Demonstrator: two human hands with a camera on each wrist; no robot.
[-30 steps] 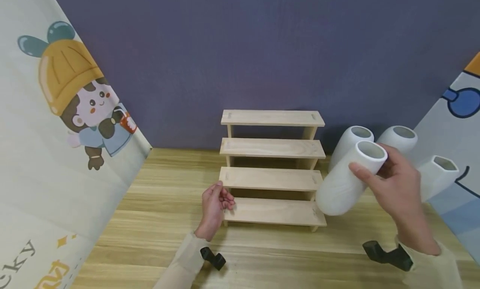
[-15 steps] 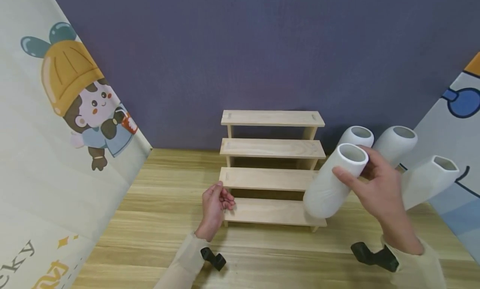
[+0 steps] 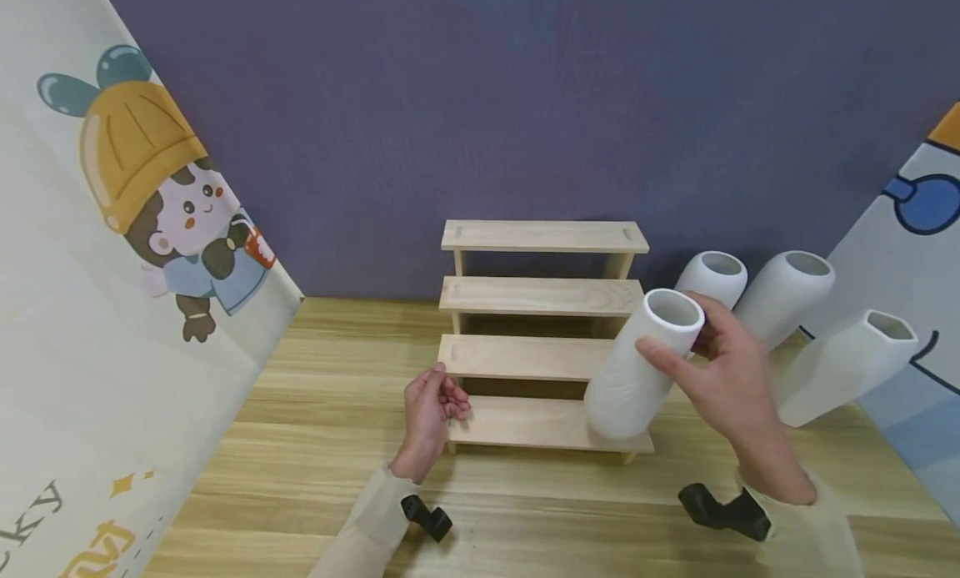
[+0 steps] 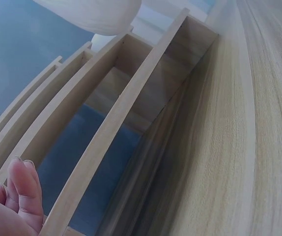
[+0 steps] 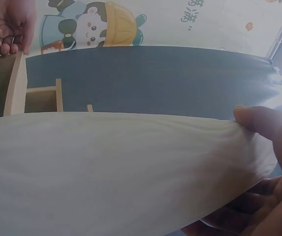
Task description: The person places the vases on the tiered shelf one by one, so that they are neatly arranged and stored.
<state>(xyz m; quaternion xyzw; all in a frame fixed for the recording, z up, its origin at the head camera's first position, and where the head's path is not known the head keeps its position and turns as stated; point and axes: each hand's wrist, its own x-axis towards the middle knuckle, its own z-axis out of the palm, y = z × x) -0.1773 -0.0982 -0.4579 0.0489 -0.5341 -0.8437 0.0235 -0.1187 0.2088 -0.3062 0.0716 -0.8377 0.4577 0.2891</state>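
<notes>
In the head view my right hand (image 3: 727, 378) grips a white vase (image 3: 637, 369) near its rim, thumb on the front and fingers behind. The vase leans, mouth toward the upper right, its base overlapping the right end of the lowest step. In the right wrist view the vase's pale ribbed side (image 5: 106, 167) fills the lower half. My left hand (image 3: 433, 403) holds the left end of a stepped wooden stand (image 3: 540, 357) at its lower steps, fingers curled. In the left wrist view its fingers (image 4: 25, 191) lie close against a step's edge.
At the right stand more white vases: a round-mouthed one (image 3: 712, 276) partly hidden behind the held vase, another round one (image 3: 787, 294), and an angular one (image 3: 847, 365). A dark blue wall (image 3: 525, 103) rises behind the stand, with a cartoon-printed panel (image 3: 75, 311) at left.
My right hand has carried the vase leftward, from beside the stand to over the right end of its lowest step. The left hand has stayed at the stand's left side.
</notes>
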